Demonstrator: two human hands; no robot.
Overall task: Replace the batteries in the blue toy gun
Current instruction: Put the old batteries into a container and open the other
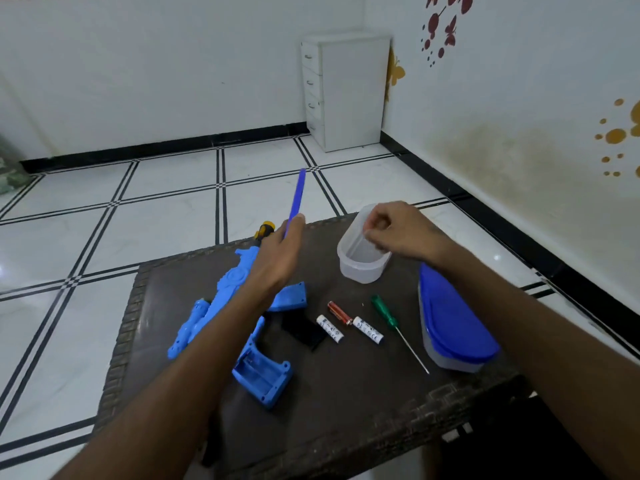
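Observation:
The blue toy gun lies on the dark table, its grip's battery compartment open and empty. A black cover lies beside it. To its right lie a red battery and two white batteries. My left hand holds a thin blue lid upright above the gun. My right hand has its fingers curled over the far rim of a clear plastic container, which looks empty.
A green screwdriver lies right of the batteries. A yellow-black screwdriver handle shows behind my left hand. A second container with a blue lid stands at the table's right edge. A white drawer cabinet stands in the room's corner.

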